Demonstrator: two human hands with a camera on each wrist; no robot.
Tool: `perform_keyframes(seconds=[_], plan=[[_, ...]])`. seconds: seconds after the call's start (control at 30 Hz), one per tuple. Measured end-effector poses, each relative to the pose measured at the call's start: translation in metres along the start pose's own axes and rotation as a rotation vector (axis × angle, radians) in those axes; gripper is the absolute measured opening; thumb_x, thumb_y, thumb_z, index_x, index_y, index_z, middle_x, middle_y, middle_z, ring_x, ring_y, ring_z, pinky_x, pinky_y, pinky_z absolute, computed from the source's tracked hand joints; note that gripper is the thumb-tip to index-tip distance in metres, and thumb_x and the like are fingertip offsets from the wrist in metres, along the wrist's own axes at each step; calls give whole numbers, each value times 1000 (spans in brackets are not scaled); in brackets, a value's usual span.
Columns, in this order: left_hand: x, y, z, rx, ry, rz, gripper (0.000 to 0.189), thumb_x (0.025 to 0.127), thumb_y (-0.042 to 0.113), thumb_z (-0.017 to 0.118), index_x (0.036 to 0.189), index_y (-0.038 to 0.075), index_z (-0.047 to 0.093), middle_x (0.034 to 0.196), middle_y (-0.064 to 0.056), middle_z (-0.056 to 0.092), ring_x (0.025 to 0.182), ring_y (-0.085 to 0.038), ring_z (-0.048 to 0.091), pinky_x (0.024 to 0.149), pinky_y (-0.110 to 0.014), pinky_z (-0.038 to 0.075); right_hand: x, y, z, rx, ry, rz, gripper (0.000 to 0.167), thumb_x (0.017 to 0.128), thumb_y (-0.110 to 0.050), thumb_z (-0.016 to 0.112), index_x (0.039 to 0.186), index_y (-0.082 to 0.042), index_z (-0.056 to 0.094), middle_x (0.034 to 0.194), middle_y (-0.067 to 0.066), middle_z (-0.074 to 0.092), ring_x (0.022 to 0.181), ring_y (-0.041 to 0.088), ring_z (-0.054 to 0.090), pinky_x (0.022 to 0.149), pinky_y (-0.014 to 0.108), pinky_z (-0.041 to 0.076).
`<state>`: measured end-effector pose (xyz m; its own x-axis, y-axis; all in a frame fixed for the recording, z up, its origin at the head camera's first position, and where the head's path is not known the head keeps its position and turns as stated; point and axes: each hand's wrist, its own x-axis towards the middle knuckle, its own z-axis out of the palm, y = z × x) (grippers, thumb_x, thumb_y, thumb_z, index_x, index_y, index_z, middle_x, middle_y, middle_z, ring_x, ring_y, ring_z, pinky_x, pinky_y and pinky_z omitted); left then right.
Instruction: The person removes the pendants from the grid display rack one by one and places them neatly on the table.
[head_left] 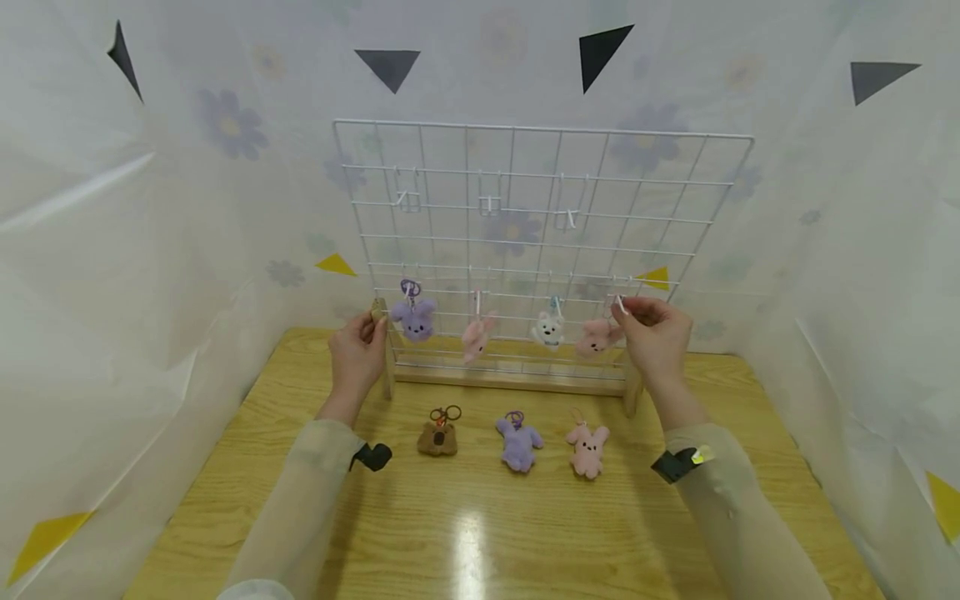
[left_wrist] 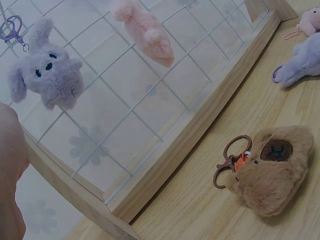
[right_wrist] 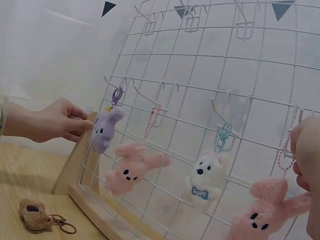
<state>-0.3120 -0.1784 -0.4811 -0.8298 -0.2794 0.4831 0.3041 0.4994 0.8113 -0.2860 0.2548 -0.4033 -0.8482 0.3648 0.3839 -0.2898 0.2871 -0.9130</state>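
Observation:
My left hand (head_left: 358, 348) grips the left wooden post (head_left: 387, 367) of a white wire grid rack (head_left: 525, 246). My right hand (head_left: 660, 333) pinches at the bead chain of a pink plush bunny keychain (head_left: 597, 337), right at the rightmost lower hook (head_left: 621, 305); fingers partly hide the hook and chain. Along the same row hang a purple plush keychain (head_left: 416, 320), another pink bunny keychain (right_wrist: 132, 170) on a bead chain, and a white bear keychain (right_wrist: 205, 177) with a blue clasp.
On the wooden table (head_left: 480, 542) before the rack lie a brown plush keychain (head_left: 437, 439), a purple plush keychain (head_left: 519, 444) and a pink plush keychain (head_left: 588, 451). Three bare hooks, one a white hook (head_left: 490, 205), sit higher on the grid. White sheeting (head_left: 112, 292) encloses the sides.

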Motion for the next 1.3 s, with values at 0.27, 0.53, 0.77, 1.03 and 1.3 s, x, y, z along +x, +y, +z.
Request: perform_keyframes(seconds=[0.27, 0.53, 0.77, 1.03, 1.3], plan=[[0, -1, 0, -18, 1, -1, 26, 104, 9, 70, 120, -11, 72, 112, -29, 74, 104, -39, 75, 87, -35, 63, 1, 1, -5, 76, -57, 10, 21, 98, -5, 76, 108, 12, 74, 92, 2, 77, 82, 12, 72, 71, 17, 62], [1, -1, -1, -24, -1, 6, 25, 104, 9, 70, 119, -10, 73, 111, -28, 75, 104, -37, 76, 87, -35, 64, 3, -2, -12, 123, -103, 24, 26, 99, -10, 76, 109, 15, 73, 92, 6, 77, 82, 16, 76, 73, 19, 63], [1, -1, -2, -10, -3, 5, 27, 104, 11, 69, 120, -10, 72, 111, -28, 74, 104, -38, 76, 87, -38, 64, 0, -9, -16, 85, -122, -11, 28, 100, -13, 76, 108, 14, 73, 91, 3, 78, 83, 11, 75, 75, 18, 62], [1, -1, -1, -10, 3, 12, 25, 104, 10, 70, 118, -10, 73, 110, -28, 75, 103, -37, 76, 86, -35, 64, -3, -14, -20, 120, -151, -8, 19, 101, -6, 74, 107, 12, 74, 92, 4, 77, 83, 12, 74, 74, 15, 61], [1, 0, -1, -20, 7, 16, 25, 103, 9, 70, 119, -11, 72, 110, -28, 75, 102, -37, 76, 85, -33, 64, -6, -19, -24, 92, -161, -72, 26, 101, -10, 75, 107, 15, 73, 89, 6, 77, 81, 13, 73, 74, 16, 61]])
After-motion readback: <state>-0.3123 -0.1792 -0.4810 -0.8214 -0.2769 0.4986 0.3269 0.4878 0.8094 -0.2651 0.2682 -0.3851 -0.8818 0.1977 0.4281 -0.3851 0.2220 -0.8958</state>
